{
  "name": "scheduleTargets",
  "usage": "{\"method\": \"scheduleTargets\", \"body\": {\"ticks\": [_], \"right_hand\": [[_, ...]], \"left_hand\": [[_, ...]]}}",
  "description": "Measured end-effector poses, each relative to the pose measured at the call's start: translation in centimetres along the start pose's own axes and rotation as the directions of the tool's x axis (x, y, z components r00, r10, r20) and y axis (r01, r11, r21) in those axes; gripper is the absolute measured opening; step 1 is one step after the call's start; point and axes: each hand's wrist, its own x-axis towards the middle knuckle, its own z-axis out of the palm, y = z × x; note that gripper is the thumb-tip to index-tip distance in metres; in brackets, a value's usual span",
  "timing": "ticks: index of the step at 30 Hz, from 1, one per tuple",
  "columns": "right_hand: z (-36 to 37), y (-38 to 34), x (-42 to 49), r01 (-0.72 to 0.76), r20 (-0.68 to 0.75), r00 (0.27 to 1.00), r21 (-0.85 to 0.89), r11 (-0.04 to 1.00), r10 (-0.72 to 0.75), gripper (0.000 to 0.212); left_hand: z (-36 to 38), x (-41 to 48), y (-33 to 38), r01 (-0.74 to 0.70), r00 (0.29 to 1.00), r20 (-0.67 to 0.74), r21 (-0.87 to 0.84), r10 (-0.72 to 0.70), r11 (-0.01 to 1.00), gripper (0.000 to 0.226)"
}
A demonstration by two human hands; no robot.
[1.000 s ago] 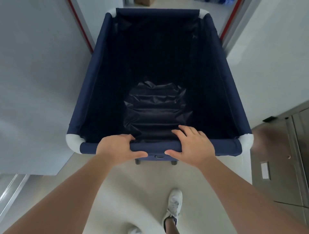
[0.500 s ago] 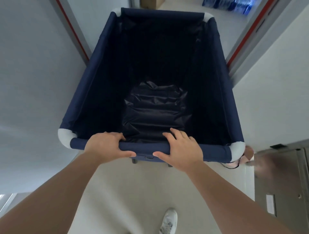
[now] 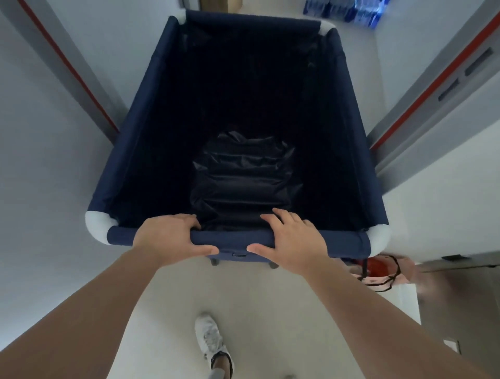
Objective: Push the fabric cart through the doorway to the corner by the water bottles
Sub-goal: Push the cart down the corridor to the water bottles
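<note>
A navy fabric cart with white corner caps fills the middle of the view, its far half between the two door jambs. A black bag lies crumpled at its bottom. My left hand wraps the near top rail left of centre. My right hand grips the same rail right of centre, fingers over the inside, thumb under. Packs of blue water bottles sit on the floor beyond the doorway at the upper right.
Grey door jambs with red strips stand close on the left and right of the cart. A pink and red bag lies on the floor by the right wall. A cardboard box shows past the cart. My white shoe steps below.
The cart has rolled forward into the doorway; the jambs now flank its middle. More of the water bottles shows at the top right, and the pink bag has come into view.
</note>
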Motion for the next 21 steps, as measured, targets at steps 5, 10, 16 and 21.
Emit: {"method": "scheduleTargets", "body": {"ticks": [5,10,16,21], "right_hand": [[-2.1,-0.7,5.8,-0.068,0.052,0.996,0.036,0.997,0.066,0.099],[-3.5,-1.3,11.2,-0.108,0.052,0.993,0.066,0.992,0.105,0.099],[-5.0,-1.2,17.5,-0.169,0.078,0.984,0.077,0.983,0.163,0.091],[-7.2,-0.4,23.3,-0.191,0.097,0.978,0.038,0.981,0.186,0.084]], "left_hand": [[-2.2,6.3,-2.9,-0.055,0.998,-0.004,-0.015,0.055,0.998,0.092],[-4.3,11.9,-5.5,-0.093,0.996,0.0,-0.012,0.093,0.996,0.101],[-6.7,18.5,-7.9,-0.137,0.99,0.03,0.025,0.136,0.99,0.095],[-8.6,24.1,-9.3,-0.145,0.989,0.02,0.028,0.145,0.989,0.096]]}}
